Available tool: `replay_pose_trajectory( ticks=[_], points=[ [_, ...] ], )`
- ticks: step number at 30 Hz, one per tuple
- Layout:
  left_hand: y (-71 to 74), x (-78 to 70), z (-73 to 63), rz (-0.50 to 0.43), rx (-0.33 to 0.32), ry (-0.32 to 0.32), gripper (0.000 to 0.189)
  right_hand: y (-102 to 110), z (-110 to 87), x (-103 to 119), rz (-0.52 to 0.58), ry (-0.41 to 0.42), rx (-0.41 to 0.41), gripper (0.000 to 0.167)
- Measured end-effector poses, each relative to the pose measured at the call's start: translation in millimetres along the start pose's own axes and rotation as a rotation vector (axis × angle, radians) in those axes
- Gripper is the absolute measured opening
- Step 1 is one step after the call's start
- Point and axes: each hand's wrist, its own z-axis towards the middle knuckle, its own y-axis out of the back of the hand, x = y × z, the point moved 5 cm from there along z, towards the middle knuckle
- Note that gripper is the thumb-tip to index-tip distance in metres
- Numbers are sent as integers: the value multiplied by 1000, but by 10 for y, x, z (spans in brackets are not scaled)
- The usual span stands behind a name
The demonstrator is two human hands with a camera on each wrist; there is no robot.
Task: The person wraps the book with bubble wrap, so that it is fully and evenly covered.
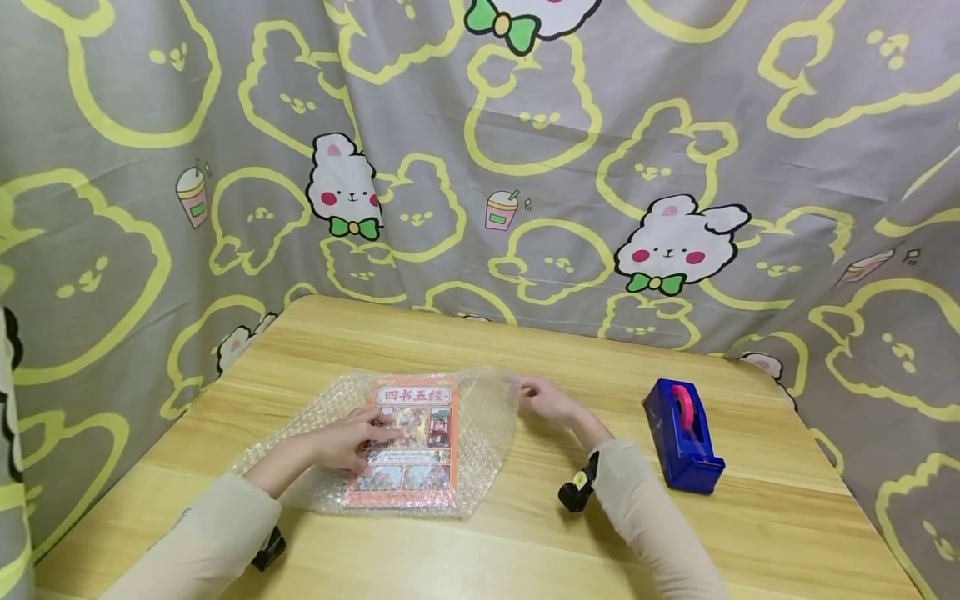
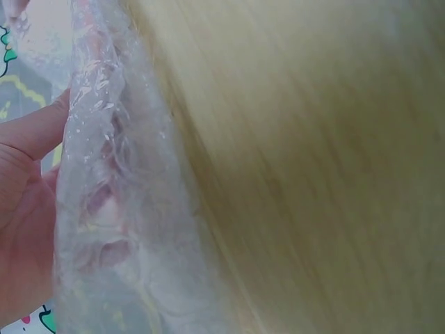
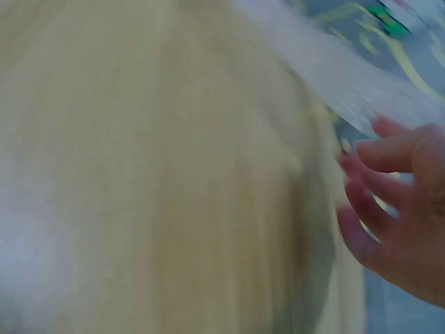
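Book (image 1: 422, 457) in bubble wrap (image 1: 482, 442) beneath left fingers (image 1: 379, 433)

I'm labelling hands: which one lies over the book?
The left hand, its fingers over the book; the right hand is at the edge of the bubble wrap.

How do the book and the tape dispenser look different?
The book is flat, with an orange, picture-filled cover; the tape dispenser is a chunky blue block with a pink ring. The book has bubble wrap around it; the dispenser stands uncovered. The left hand rests over the book, while no hand touches the dispenser. Both are on the wooden table.
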Motion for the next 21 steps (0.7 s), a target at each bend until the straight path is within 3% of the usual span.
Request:
replay_pose_trajectory(
  ticks=[1,3,6,7,13,21],
  points=[
    [1,1,-1,-1,0,4,66,-30,10,46,-127,43,-17,55],
    [5,-1,-2,-4,0,9,66,-91,26,120,-325,54,-56,66],
    [8,-3,-5,-5,1,13,66,-193,56,172,-464,-21,-29,82],
    [8,-2,-7,-3,0,13,66,-221,73,176,-480,-41,-15,80],
    [-2,-1,-11,0,-3,15,66,-324,163,192,-458,-35,22,86],
    [-15,6,-6,1,-3,8,67,-465,230,247,-330,16,58,113]
  ],
)
